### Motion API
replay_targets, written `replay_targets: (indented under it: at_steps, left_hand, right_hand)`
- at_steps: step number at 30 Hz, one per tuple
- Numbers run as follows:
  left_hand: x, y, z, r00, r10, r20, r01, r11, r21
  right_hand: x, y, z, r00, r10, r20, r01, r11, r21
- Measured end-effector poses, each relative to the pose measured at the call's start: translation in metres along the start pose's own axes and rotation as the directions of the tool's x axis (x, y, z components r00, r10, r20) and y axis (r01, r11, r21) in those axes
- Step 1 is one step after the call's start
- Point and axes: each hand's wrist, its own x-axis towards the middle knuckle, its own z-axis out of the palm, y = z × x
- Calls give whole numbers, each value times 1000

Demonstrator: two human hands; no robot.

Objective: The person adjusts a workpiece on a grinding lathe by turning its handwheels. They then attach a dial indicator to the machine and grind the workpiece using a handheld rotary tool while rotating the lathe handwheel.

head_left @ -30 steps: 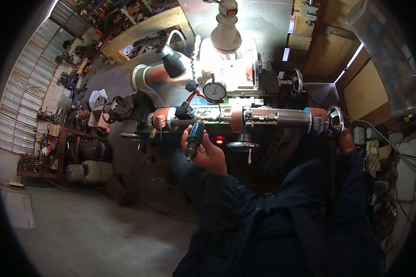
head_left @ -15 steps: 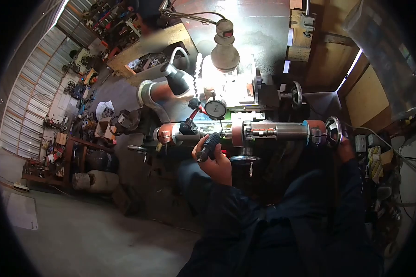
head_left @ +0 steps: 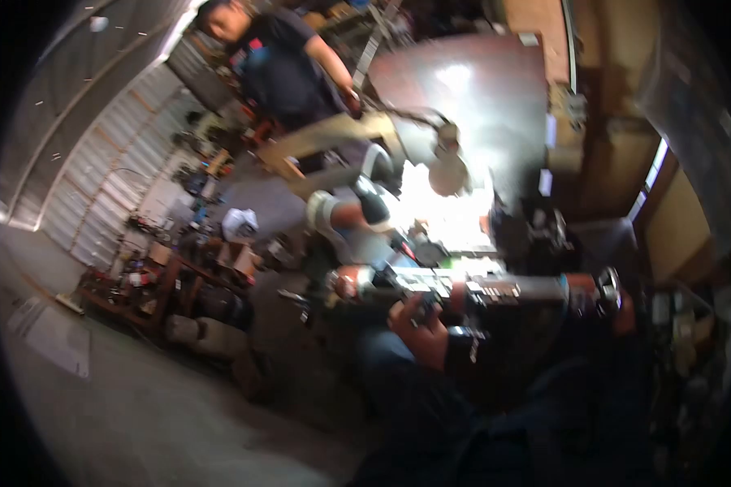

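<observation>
Hand, left (head_left: 421, 334): extended forward, curled around dark tool (head_left: 425, 308) | right hand (head_left: 624, 315): beside handwheel (head_left: 610, 286), grip unclear

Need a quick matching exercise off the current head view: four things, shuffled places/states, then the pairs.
Column 1
1. Left hand
2. Right hand
3. Bell-shaped lamp
4. Bag-like bundle

Column 2
a. White, in the left half of the picture
b. At the shiny handwheel
c. Closed around a dark tool
d. In the upper half of the picture, by the brightest glare

Pairs: 1-c, 2-b, 3-d, 4-a
</observation>
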Motion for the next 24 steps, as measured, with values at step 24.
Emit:
replay_targets:
  at_steps: [24]
  left_hand:
    - [20, -6, -23, 964, 164, -208, -185, 979, -86]
  right_hand:
    - [-1, 45, -22, 999, -37, 19, 40, 960, -277]
